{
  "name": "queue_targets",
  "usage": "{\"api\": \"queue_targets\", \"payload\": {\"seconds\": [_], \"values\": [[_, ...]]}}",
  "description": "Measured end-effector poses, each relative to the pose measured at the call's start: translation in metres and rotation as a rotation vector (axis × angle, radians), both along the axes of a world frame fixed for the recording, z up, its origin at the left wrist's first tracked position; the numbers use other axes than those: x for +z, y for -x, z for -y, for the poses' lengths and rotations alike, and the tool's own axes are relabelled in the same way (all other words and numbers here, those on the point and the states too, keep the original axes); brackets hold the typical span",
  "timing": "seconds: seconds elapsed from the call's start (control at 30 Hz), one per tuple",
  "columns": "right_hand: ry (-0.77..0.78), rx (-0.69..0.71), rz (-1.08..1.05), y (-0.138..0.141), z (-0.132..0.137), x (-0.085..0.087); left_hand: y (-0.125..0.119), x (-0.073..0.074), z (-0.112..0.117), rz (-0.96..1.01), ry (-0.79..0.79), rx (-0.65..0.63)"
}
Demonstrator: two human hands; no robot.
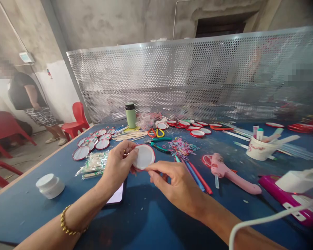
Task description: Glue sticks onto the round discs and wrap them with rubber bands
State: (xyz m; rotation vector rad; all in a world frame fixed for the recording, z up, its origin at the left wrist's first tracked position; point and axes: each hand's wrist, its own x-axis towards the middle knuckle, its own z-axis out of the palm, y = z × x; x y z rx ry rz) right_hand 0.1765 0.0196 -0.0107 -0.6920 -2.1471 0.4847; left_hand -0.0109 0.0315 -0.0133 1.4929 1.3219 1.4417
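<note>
My left hand (119, 163) holds a round white disc with a red rim (144, 157) upright above the blue table (151, 215), fingers curled round its left edge. My right hand (174, 184) pinches the disc's lower edge with thumb and forefinger. A bead bracelet (65, 222) sits on my left wrist. Under the left hand lies a phone (117, 196) with a lit screen. Red and blue sticks (198, 177) lie just right of my right hand.
More red-rimmed discs (91, 144) lie at the left and back. A pink glue gun (229, 173), pliers (159, 144), coloured rubber bands (182, 146), a green bottle (130, 115), a white jar (50, 185) and a paper cup (261, 149) stand about. A person (31, 100) stands by red chairs (77, 121) at left.
</note>
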Motion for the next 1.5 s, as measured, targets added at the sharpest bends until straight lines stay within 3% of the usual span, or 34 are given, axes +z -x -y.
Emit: {"api": "queue_targets", "payload": {"seconds": [0.17,0.37,0.5,0.67,0.77,0.9,1.23,1.5], "values": [[0.276,0.061,-0.054,0.011,0.004,-0.006,-0.004,0.009,0.005,0.04,-0.025,0.002],[0.657,0.068,-0.393,0.018,-0.002,-0.018,-0.005,0.011,0.006,-0.001,-0.031,0.015],[0.547,0.077,-0.48,0.02,-0.002,-0.02,-0.001,0.009,0.001,0.025,-0.042,0.009],[0.415,-0.057,-0.43,0.02,-0.002,-0.022,-0.001,0.013,0.001,0.055,-0.012,0.012],[0.475,-0.126,-0.401,0.021,-0.004,-0.026,-0.003,0.02,0.005,0.074,0.023,0.048],[0.601,-0.08,-0.362,0.026,-0.006,-0.032,-0.006,0.024,0.009,0.044,0.025,0.05],[0.892,-0.033,-0.474,0.031,-0.003,-0.025,-0.005,0.018,0.005,-0.043,-0.01,0.053],[0.968,-0.046,-0.483,0.029,-0.007,-0.031,-0.005,0.015,0.005,-0.111,-0.015,0.067]]}}
